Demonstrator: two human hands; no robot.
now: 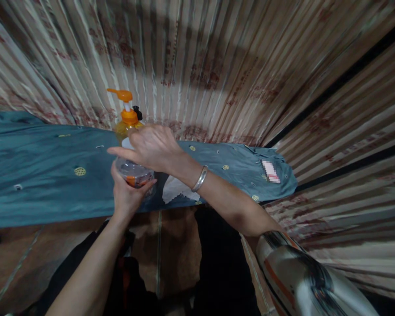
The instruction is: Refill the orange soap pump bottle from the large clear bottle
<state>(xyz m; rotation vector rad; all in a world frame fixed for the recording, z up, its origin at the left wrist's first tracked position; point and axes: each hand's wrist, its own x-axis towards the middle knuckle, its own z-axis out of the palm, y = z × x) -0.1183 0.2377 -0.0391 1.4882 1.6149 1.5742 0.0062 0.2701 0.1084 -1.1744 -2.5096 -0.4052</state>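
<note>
A clear plastic bottle [131, 168] with an orange-marked label stands at the left middle of the cloth-covered bench. My left hand [127, 195] is wrapped round its lower body, thumb on the near right side. Over its top reaches my right hand [156, 147], fingers curled down on a white cap [127, 143], with one finger or thumb stretched to the left. The palm hides most of the cap, so its fit on the bottle cannot be told. Just behind stands a yellow bottle [120, 128] with an orange pump [124, 95], touched by neither hand.
Blue-green patterned cloth [52, 175] covers the narrow bench. A crumpled white tissue [177, 191] lies right of the bottle, and a pinkish blurred item [270, 171] at the right end. Pleated curtains [200, 66] hang close behind. A small black object [137, 112] is by the pump.
</note>
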